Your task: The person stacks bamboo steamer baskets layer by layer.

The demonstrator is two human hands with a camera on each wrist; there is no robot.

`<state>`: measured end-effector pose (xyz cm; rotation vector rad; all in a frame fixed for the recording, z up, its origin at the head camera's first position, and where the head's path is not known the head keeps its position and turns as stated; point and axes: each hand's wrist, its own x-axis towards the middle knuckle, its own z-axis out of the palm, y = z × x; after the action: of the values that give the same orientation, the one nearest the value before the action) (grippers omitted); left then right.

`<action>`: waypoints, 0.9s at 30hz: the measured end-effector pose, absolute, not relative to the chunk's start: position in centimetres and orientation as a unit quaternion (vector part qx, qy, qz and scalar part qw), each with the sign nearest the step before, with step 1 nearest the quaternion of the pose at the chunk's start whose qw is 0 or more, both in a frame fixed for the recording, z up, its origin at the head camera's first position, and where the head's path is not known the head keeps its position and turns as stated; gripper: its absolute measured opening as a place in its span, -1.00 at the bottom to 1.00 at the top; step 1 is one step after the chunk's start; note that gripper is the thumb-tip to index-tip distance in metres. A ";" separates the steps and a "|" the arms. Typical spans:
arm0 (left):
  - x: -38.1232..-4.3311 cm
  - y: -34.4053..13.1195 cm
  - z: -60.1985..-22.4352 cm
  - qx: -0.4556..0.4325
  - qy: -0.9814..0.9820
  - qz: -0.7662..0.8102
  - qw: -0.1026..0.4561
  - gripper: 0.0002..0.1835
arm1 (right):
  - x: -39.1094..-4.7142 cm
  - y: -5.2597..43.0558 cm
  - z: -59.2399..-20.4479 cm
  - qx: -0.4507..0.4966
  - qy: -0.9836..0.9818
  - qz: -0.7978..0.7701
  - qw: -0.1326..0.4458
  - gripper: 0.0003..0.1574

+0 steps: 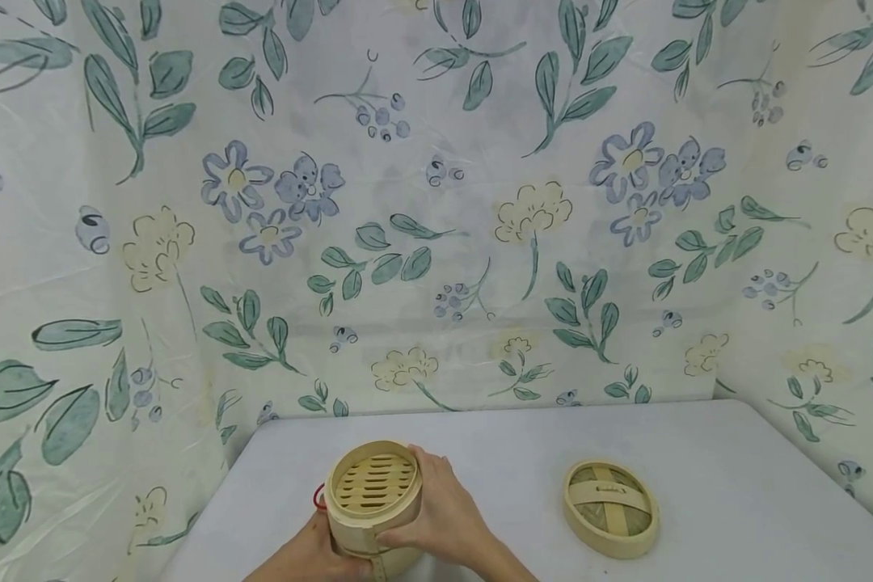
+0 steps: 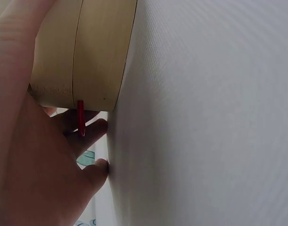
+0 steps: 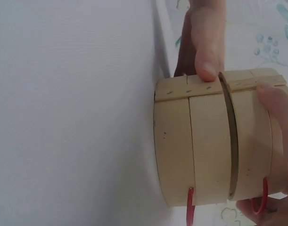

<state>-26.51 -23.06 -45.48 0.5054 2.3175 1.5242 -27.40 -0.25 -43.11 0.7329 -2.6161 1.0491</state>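
Observation:
Two round bamboo steamer baskets stand stacked at the front of the table. My right hand [image 1: 447,509] grips the upper steamer basket [image 1: 374,485], thumb on the near side and fingers around the right. Its slatted floor faces up. Below it, my left hand [image 1: 298,554] holds the lower steamer basket [image 3: 191,150], with the left thumb against its wall in the right wrist view. A narrow wedge-shaped gap shows between the tiers there, the upper one slightly tilted. Each tier carries a red loop; one red loop [image 2: 81,117] hangs beside my left fingers.
A round woven bamboo lid [image 1: 611,509] with a band handle lies on the white table [image 1: 509,477], to the right of the baskets. Behind and beside the table hangs a floral-patterned sheet [image 1: 422,242].

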 end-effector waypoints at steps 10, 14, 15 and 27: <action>-26.4 -22.8 -45.3 0.175 0.805 0.543 0.162 -0.06 | -27.5 -0.2 -43.7 0.243 -0.891 0.370 0.101 0.44; -26.3 -22.8 -45.2 0.175 0.812 0.534 0.160 -0.07 | -27.5 -0.3 -43.9 0.240 -0.893 0.368 0.100 0.46; -26.3 -22.8 -45.2 0.172 0.813 0.532 0.162 -0.06 | -27.5 -0.3 -44.0 0.239 -0.893 0.367 0.101 0.46; -26.1 -22.5 -45.3 0.153 0.804 0.546 0.179 -0.03 | -27.3 -0.1 -44.3 0.239 -0.893 0.374 0.076 0.49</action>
<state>-26.13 -22.54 -45.28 0.4313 2.2725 1.5443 -27.26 -0.10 -44.30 0.7174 -2.6768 1.1200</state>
